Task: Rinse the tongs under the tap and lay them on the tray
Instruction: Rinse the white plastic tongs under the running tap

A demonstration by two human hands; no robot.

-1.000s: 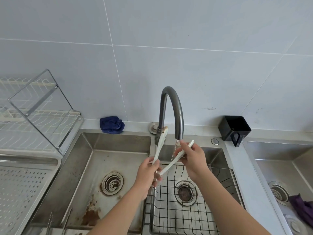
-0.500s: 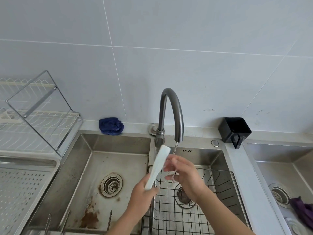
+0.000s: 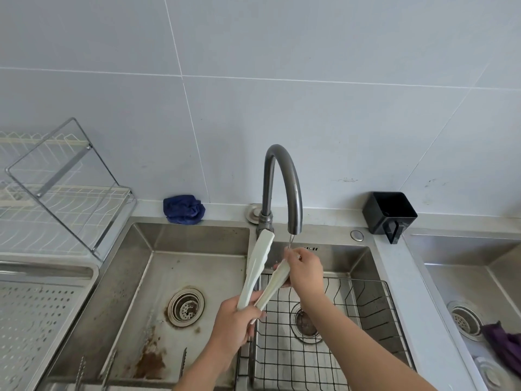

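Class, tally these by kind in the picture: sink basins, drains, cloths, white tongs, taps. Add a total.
Sink basins: 3
Drains: 3
Cloths: 2
White tongs: 1
Taps: 1
Total: 10

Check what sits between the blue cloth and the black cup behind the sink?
Head view: the tap stands between the blue cloth and the black cup, a round metal cap beside its base.

A kitchen: steel sink (image 3: 158, 266), tap (image 3: 282, 187), dish rack (image 3: 64, 198), tiled wall (image 3: 310, 94).
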